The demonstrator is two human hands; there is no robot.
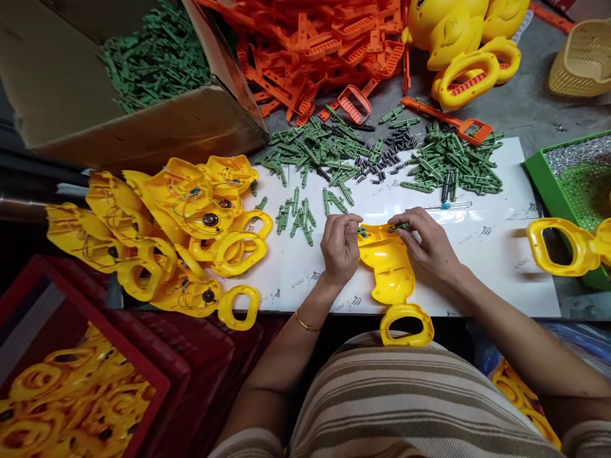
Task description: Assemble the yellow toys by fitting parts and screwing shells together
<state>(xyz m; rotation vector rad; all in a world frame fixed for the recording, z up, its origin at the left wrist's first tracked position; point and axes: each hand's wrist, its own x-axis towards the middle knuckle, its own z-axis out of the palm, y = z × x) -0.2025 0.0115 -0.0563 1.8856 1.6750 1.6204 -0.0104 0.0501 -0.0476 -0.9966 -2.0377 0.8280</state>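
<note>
Forearms reaching forward past my brown-striped shirt (405, 394), I hold my left hand (341, 249) curled, thumb against forefinger, at the upper left edge of one hollow yellow plastic shell with a loop handle (396, 280), though I cannot tell just what it grips, while my right hand (429, 247), palm inward, pinches one slim green plastic piece (400, 226) at the upper right corner. The shell is over the white printed sheet (506, 267), its handle past the near edge; beyond I count one brown cardboard box (143, 133), one green tray (544, 184) and one tan perforated basket (568, 73).
</note>
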